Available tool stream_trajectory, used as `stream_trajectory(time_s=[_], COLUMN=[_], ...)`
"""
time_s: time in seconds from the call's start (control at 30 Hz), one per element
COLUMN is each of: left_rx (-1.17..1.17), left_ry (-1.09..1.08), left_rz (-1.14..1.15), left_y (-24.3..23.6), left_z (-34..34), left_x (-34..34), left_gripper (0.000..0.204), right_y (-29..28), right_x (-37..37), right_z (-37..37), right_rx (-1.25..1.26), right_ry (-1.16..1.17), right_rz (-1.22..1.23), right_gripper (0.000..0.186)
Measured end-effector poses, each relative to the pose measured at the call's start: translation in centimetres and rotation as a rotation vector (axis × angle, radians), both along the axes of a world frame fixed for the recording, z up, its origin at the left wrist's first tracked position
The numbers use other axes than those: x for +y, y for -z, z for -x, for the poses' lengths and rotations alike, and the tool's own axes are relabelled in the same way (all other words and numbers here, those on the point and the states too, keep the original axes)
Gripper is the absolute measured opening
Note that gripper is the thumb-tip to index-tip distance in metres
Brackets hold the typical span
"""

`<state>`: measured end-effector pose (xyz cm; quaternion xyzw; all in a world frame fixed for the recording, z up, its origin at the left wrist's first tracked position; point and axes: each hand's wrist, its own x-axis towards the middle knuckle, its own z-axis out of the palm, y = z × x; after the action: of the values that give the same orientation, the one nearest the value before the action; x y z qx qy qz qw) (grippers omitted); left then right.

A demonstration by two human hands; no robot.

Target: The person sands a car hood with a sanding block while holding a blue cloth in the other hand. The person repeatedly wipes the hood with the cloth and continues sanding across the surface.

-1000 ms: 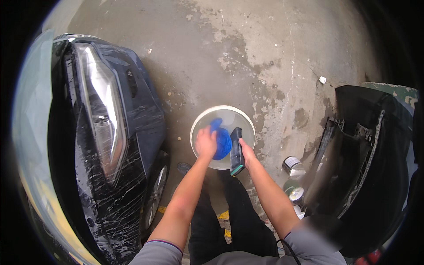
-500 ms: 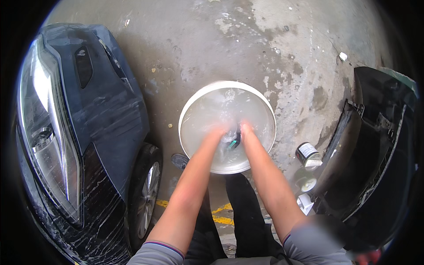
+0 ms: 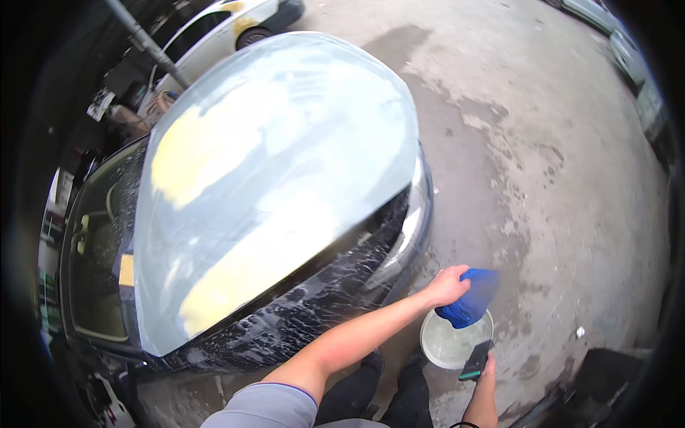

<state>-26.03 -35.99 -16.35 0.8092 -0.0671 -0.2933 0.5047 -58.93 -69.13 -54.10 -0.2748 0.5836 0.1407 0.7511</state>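
My left hand (image 3: 448,285) grips a blue cloth (image 3: 467,301), which hangs over the far side of a white bucket (image 3: 427,348). The cloth is blurred at its right edge. My right hand (image 3: 489,372) is closed around a dark block with a teal edge (image 3: 475,361), perhaps a sanding block, at the bucket's near right rim. Cloudy water fills the bucket. To the left stands a dark car whose hood (image 3: 300,153) is pale grey with yellowish patches (image 3: 194,155); neither hand touches it.
The car's wet, streaked black fender (image 3: 285,335) lies close to my left arm. A tan block (image 3: 127,270) rests near the windshield (image 3: 100,250). A pole (image 3: 146,44) and a white car (image 3: 221,28) stand beyond. Dark parts (image 3: 606,381) lie at the lower right on concrete.
Both hands have come out of the bucket's water. The left now holds the blue cloth up, the right the dark block. The view has swung left toward the car's hood.
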Motion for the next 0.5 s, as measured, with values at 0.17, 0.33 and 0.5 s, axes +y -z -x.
stream_trajectory(time_s=[0.17,0.33,0.5], left_rx=[-0.436,-0.573,-0.202], left_ry=[-0.476,-1.061,-1.391], left_rz=[0.138,-0.505,-1.165], left_y=[-17.5,-17.9,-17.4], left_z=[-6.5,0.7,11.9], left_x=[23.4,54.5,73.6], left_gripper=[0.043,0.041,0.041], right_y=[-8.1,-15.7,-21.7], right_x=[-5.1,-1.8,-0.6], right_z=[-4.7,-12.8,-22.0], right_rx=[0.082,0.114,-0.26], right_ry=[-0.089,-0.259,-0.272], right_rz=[0.093,0.332,0.411], right_gripper=[0.069,0.073,0.068])
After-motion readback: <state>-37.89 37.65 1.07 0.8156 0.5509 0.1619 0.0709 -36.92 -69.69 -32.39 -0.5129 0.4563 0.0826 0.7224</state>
